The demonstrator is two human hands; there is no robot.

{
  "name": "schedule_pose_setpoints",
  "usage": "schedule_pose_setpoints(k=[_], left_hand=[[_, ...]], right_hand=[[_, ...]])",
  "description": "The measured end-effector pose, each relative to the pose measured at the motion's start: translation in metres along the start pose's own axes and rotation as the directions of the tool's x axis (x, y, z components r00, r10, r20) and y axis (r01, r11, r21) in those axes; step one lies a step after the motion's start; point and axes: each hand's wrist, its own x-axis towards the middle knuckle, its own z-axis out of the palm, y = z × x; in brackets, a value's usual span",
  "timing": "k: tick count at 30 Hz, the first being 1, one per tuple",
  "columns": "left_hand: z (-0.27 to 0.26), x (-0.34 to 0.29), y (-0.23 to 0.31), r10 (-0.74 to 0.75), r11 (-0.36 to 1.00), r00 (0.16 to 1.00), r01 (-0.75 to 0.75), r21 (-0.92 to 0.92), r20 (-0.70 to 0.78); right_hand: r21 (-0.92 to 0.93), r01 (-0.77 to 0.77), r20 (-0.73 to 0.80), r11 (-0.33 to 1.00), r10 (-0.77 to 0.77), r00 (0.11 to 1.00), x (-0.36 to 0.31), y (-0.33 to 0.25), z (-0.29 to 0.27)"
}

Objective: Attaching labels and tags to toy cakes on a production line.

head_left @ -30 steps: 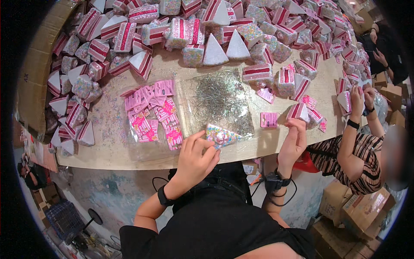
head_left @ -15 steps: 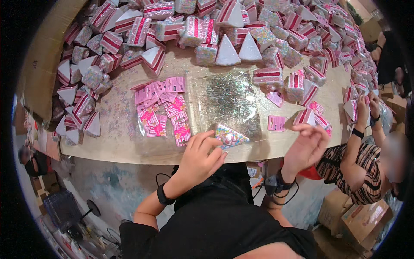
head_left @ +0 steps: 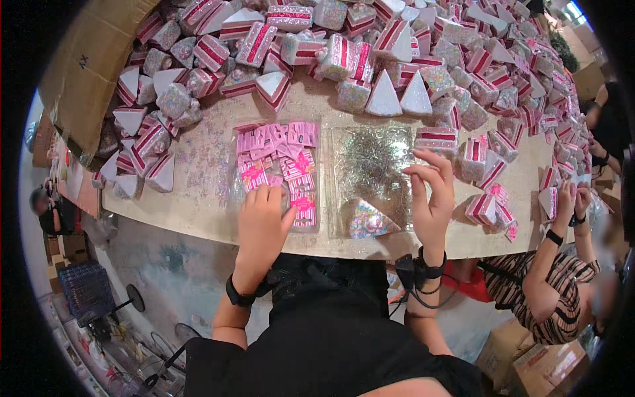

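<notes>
My left hand (head_left: 262, 221) reaches over a clear tray of pink printed cards (head_left: 291, 135), its fingers extended onto the lower cards; whether it pinches one is hidden. My right hand (head_left: 431, 202) hovers at the right side of a second clear tray (head_left: 338, 178), which holds thin silvery pins (head_left: 374, 149). Its fingers are bent, thumb and forefinger apart, and nothing shows between them. A toy cake slice (head_left: 370, 220) with a sprinkle-coloured face lies at that tray's near edge, between my hands.
A large heap of pink-and-white cake slices (head_left: 344, 59) covers the table's far side. A few slices with pink cards (head_left: 493, 206) lie on the right. A cardboard box (head_left: 92, 73) stands at the far left. A co-worker's hands (head_left: 572, 198) handle slices at the right end.
My left hand has left the cake slice and moved over to the pink cards. My right hand has shifted left to the pin tray's side. The whole view has shifted slightly.
</notes>
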Motion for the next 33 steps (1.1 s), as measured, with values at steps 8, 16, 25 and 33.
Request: schedule_pose_setpoints(k=[8,16,25,33], left_hand=[[0.003,0.003,0.001,-0.068,0.998,0.985,0.07,-0.009,0.157],[0.004,0.004,0.005,-0.202,0.803,0.972,0.094,-0.588,-0.121],[-0.029,0.001,0.055,-0.084,0.244,0.983,0.179,-0.953,0.163],[-0.025,-0.005,0.067,0.113,0.278,0.983,0.112,-0.954,0.148]], right_hand=[[0.4,-0.194,-0.022,0.896,0.221,0.975,-0.009,0.001,-0.001],[0.499,-0.205,0.017,0.842,0.227,0.974,-0.026,-0.017,0.007],[0.517,-0.103,0.138,0.849,0.036,0.99,-0.03,-0.051,0.029],[0.61,-0.125,0.092,0.782,0.086,0.992,-0.04,-0.048,0.043]])
